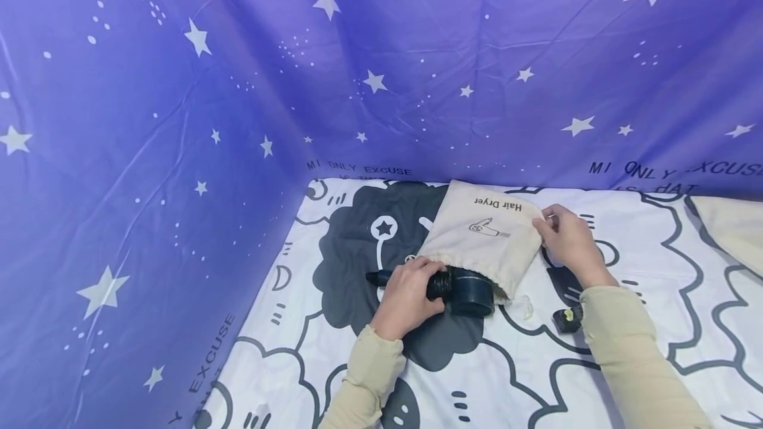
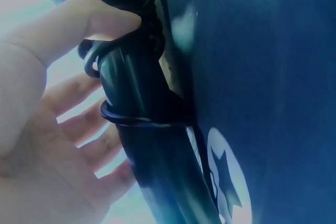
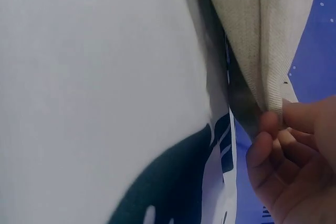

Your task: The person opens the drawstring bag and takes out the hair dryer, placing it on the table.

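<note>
A dark hair dryer [image 1: 473, 296] lies partly inside a cream drawstring bag [image 1: 461, 227] printed "Hair Dryer"; its round rear end and its handle stick out of the gathered mouth. Around the handle [image 2: 139, 93] runs a black cord in loops. My left hand [image 1: 408, 293] grips that handle, thumb across the cord loops and fingers behind. At the bag's far right corner, my right hand [image 1: 572, 243] pinches the cloth between thumb and fingertips. The same pinch on the bag's edge [image 3: 270, 51] shows in the right wrist view. The dryer's front part is hidden by the bag.
A small black object [image 1: 566, 320] with a yellow-green mark lies by my right forearm. Another cream cloth [image 1: 736, 227] is at the right edge. The patterned white sheet [image 1: 280, 349] meets purple star-printed curtains [image 1: 417, 51] at the back and left.
</note>
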Tool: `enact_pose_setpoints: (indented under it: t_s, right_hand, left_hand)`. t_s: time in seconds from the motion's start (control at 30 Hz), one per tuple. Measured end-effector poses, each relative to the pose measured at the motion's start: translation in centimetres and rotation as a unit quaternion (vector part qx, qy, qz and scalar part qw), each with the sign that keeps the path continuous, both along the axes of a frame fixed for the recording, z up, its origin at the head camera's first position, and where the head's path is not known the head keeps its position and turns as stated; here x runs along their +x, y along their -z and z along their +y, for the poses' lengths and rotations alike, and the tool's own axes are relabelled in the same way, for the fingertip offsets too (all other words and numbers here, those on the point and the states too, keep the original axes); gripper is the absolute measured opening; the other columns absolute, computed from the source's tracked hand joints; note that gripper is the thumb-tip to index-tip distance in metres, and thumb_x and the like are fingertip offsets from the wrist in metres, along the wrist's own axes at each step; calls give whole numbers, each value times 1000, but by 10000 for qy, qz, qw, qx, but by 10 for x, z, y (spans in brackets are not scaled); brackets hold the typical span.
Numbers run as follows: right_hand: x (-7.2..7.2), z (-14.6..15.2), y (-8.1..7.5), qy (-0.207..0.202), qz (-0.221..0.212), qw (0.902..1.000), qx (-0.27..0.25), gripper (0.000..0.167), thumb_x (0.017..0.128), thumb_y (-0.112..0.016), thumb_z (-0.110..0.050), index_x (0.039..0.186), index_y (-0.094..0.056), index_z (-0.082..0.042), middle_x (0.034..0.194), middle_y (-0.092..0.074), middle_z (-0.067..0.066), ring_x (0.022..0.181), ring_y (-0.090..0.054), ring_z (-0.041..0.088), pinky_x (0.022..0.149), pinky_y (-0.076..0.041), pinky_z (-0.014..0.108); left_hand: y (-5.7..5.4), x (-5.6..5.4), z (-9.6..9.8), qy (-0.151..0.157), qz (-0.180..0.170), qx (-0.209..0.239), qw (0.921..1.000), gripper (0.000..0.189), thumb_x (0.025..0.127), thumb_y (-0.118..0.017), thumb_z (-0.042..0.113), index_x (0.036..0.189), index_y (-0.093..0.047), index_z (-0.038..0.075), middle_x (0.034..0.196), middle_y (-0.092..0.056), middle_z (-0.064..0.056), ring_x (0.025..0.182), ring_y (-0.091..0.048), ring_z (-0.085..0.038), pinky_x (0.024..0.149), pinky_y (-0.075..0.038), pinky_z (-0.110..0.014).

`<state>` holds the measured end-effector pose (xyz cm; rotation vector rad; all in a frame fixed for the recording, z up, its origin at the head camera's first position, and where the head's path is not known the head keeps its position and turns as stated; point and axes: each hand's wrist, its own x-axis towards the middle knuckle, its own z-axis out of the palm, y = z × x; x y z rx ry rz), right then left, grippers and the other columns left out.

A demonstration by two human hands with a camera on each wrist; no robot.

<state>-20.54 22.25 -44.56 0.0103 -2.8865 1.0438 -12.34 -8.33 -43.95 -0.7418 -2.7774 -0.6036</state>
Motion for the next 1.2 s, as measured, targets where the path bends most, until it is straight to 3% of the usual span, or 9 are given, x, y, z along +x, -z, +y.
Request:
enact_pose_setpoints:
  t_s: [0.1, 0.27, 0.47, 0.6, 0.77, 1.0, 1.2]
  right_hand:
    - [0, 1, -1, 94, 35, 9999, -24, 35, 103, -49, -23, 120, -52, 7, 94, -65, 25, 79, -63, 33, 73, -47, 49]
    - [3, 1, 0, 161, -96, 9998, 26, 38, 105, -46, -26, 124, -49, 8, 93, -64, 22, 79, -61, 34, 72, -46, 48]
    - [9, 6, -3, -44, -732, 9973, 58, 60, 105, -39, -44, 126, -46, 12, 87, -63, 18, 74, -61, 27, 67, -46, 41]
    - [12, 7, -4, -288, -985, 9947, -35, 66, 104, -37, -50, 123, -49, 12, 84, -65, 13, 71, -60, 20, 68, -46, 37]
    - [15, 3, -1, -468, -849, 9953, -89, 53, 104, -45, -43, 117, -53, 8, 82, -67, 8, 68, -58, 16, 68, -44, 34]
    - [16, 2, 3, -353, -350, 9987, -137, 30, 103, -51, -26, 108, -53, 4, 71, -64, 4, 62, -57, 15, 65, -42, 32]
    - [14, 1, 3, -73, -190, 9997, -138, 30, 103, -50, -21, 111, -52, 7, 76, -65, 9, 62, -60, 13, 67, -44, 34]
  left_hand:
    - [-1, 1, -3, -1, -67, -2, 10000, 43, 65, -83, 14, 106, -71, 16, 105, -68, 3, 100, -65, -16, 90, -50, -36]
    - [-3, 6, -7, -86, -316, -74, 9994, 44, 65, -81, 6, 107, -71, 15, 108, -68, 2, 106, -63, -15, 99, -45, -42]
    - [-4, 7, -9, 154, -549, -158, 9983, 47, 70, -80, 5, 115, -70, 15, 112, -66, 0, 110, -61, -17, 106, -40, -40]
    - [-5, 7, -12, 221, -652, -277, 9972, 49, 72, -82, 7, 118, -69, 16, 112, -64, -1, 110, -60, -19, 106, -39, -39]
    - [-6, 7, -13, 187, -708, -305, 9968, 47, 74, -82, 6, 117, -69, 17, 112, -64, -1, 108, -61, -20, 105, -40, -38]
    - [-8, 7, -15, 187, -732, -383, 9964, 45, 74, -82, 7, 116, -69, 17, 114, -65, 0, 110, -61, -20, 105, -41, -38]
    - [-9, 5, -18, 350, -658, -449, 9962, 44, 73, -82, 6, 114, -71, 17, 111, -66, 1, 107, -62, -18, 104, -42, -37]
